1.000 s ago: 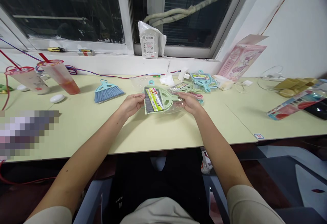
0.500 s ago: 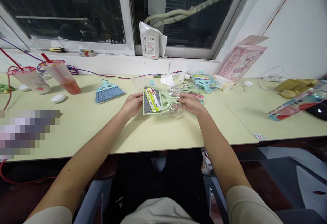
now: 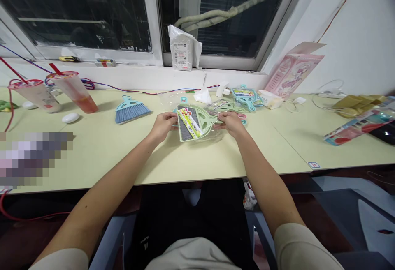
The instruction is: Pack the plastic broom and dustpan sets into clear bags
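Observation:
Both hands hold a light green dustpan and brush set [image 3: 206, 123] just above the table. Its bristles are grey, a yellow-green label crosses them, and clear plastic hangs around it. My right hand [image 3: 231, 125] is closed around the handle end. At the bristle end, my left hand [image 3: 165, 126] pinches the left edge, its fingers partly hidden behind. A bit of light blue plastic shows behind that edge. Farther left lies a blue hand brush [image 3: 132, 110] with its bristles toward me. More packaged sets [image 3: 247, 97] in blue and green lie beyond my right hand.
Two drink cups with red straws [image 3: 74, 91] lean at the left, near a white computer mouse [image 3: 70, 118]. A pink box [image 3: 294, 70] stands at the back right. Crumpled tissue [image 3: 203, 95] and cables lie along the wall. The table's front edge [image 3: 191, 182] is close to me.
The green set has shifted slightly right and tilted, its bristle end dipping toward me. Both hands moved a little right with it. Light blue plastic now shows behind its left edge.

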The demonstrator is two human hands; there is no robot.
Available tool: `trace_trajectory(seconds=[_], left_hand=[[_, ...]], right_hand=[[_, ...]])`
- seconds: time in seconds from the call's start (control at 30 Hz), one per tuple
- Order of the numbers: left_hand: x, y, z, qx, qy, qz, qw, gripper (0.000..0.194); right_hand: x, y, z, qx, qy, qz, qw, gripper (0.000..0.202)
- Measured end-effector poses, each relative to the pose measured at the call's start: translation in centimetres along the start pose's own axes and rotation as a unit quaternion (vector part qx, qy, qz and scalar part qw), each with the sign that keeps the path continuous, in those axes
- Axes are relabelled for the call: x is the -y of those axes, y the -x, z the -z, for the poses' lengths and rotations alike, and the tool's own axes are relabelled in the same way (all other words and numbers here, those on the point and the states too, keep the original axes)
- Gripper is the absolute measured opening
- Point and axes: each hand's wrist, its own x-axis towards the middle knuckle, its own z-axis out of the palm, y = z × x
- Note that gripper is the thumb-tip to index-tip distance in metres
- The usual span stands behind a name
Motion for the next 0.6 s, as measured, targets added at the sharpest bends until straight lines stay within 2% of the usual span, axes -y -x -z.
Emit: trace_trajectory(seconds=[0.1,0.17,0.37,0.6], left_hand=[[-0.30,0.36,-0.14,0.050,0.013,0.043,0.998,0.023],[-0.38,0.46,-0.15,0.073,0.015,0.048,0.996,0.028],[-0.28,0.26,0.10,0.037,0.005,0.016,0.999,0.031],[-0.49,0.58,-0.39,0.020,-0.030,0.013,0.999,0.018]], right_hand=[[-0.14,-0.23,-0.06,-0.038,-0.010,0.001,0.999,0.013],[-0.12,-0.36,-0.04,-0.055,-0.010,0.003,0.998,0.013],[0.17,-0.50,0.05,-0.080,0.011,0.016,0.997,0.009],[0.12,-0.45,0.03,-0.095,-0.011,0.022,0.995,0.006]])
